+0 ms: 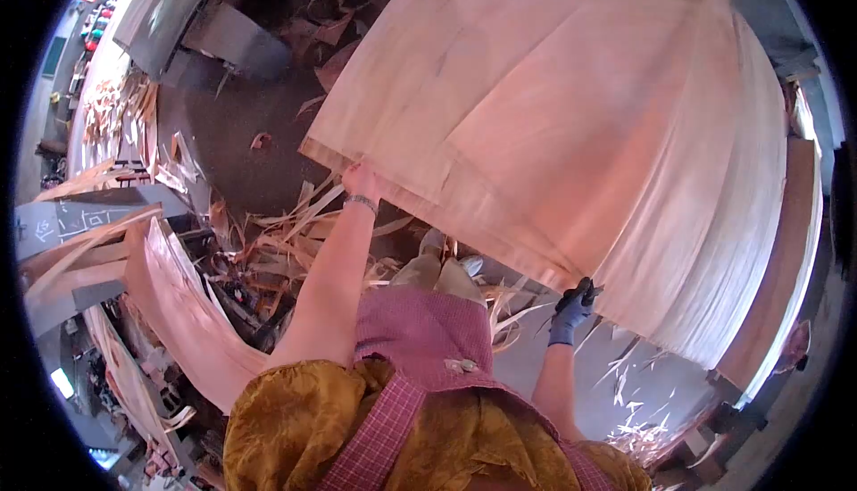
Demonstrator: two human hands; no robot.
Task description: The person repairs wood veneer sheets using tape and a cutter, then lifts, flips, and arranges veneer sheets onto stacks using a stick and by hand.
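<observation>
A large thin wood veneer sheet (536,116) with pinkish, overlapping layers spreads across the upper middle and right. My left hand (361,180), bare with a band at the wrist, is closed on its near edge toward the left corner. Farther right, my right hand (574,305) wears a dark glove and grips the same edge, its fingers bent around it. The undersides of both grips are hidden by the sheet.
Veneer scraps (303,241) litter the floor beneath and to the left. A curved veneer strip (178,303) lies at my left beside a grey metal part with markings (80,220). A stack of sheets (777,268) stands at the far right.
</observation>
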